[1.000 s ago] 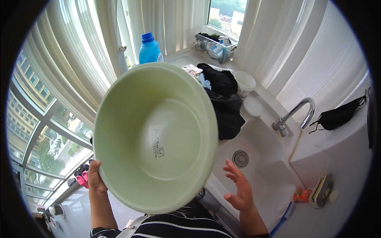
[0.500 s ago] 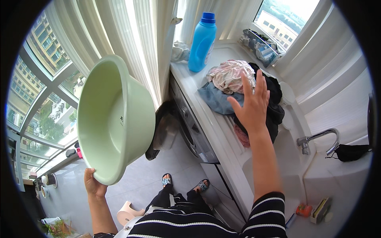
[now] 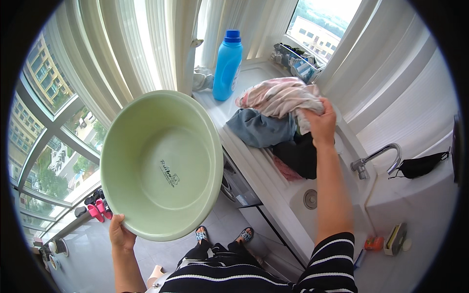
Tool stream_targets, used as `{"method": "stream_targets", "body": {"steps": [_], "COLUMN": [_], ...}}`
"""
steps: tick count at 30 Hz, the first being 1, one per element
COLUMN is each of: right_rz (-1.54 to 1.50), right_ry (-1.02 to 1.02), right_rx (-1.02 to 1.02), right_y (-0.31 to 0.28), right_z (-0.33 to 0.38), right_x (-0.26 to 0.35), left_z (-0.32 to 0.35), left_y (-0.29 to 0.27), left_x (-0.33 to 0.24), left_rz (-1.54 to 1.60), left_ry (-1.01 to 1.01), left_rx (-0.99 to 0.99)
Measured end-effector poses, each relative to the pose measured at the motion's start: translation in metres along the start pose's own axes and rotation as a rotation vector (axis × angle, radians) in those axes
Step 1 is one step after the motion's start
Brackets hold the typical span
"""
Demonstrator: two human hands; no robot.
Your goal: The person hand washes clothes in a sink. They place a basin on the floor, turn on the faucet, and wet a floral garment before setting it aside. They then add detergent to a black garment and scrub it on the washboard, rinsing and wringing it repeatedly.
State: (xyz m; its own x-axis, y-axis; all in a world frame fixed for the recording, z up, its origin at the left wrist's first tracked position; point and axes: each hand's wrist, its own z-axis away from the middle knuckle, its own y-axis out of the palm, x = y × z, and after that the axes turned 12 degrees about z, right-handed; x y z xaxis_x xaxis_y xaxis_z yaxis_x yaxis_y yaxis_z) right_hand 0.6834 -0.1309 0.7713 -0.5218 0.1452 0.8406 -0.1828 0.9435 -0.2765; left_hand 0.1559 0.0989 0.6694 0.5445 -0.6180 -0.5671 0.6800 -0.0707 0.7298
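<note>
My left hand [image 3: 122,234] grips the lower left rim of a large pale green plastic basin [image 3: 141,195], held up with its hollow facing me. Over the counter, my right hand [image 3: 322,124] is closed on a pink and white patterned garment [image 3: 281,97], which stretches out to the left of my fist. Under it lie a blue-grey garment [image 3: 261,128], a black garment [image 3: 298,156] and part of a reddish cloth [image 3: 287,169]. The pile rests on the ribbed white washboard area beside the sink. A blue detergent bottle [image 3: 227,68] stands behind the pile.
Right of the pile is a white sink [image 3: 337,210] with a drain and a chrome faucet [image 3: 376,161]. A black face mask [image 3: 422,165] hangs near the faucet. A filled basket [image 3: 298,63] sits by the window. Below the counter is a washing machine [image 3: 239,188]. Pink slippers [image 3: 99,210] lie at left.
My right hand has gone from spread fingers above the pile to gripping the pink and white garment, pulling it up a little. The basin has turned to face me more and shifted right.
</note>
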Motion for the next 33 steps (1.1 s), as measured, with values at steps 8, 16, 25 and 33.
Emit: {"method": "stream_targets", "body": {"steps": [8, 16, 25, 33], "right_rz": [-0.083, 0.674, 0.824, 0.933], "right_ry": [-0.091, 0.476, 0.523, 0.441], "right_rx": [-0.435, -0.59, -0.195, -0.229], "right_y": [-0.224, -0.21, -0.108, -0.092], "right_z": [0.07, 0.256, 0.334, 0.335], "right_x": [0.105, 0.01, -0.074, -0.088], "left_z": [0.002, 0.015, -0.064, -0.107], "left_y": [-0.001, -0.087, -0.269, -0.32], "left_x": [-0.001, -0.031, 0.084, 0.117], "left_rz": [0.029, 0.098, 0.18, -0.013], "left_ry": [-0.057, 0.119, 0.188, -0.099], "left_rx": [-0.039, -0.236, -0.805, -0.81]}}
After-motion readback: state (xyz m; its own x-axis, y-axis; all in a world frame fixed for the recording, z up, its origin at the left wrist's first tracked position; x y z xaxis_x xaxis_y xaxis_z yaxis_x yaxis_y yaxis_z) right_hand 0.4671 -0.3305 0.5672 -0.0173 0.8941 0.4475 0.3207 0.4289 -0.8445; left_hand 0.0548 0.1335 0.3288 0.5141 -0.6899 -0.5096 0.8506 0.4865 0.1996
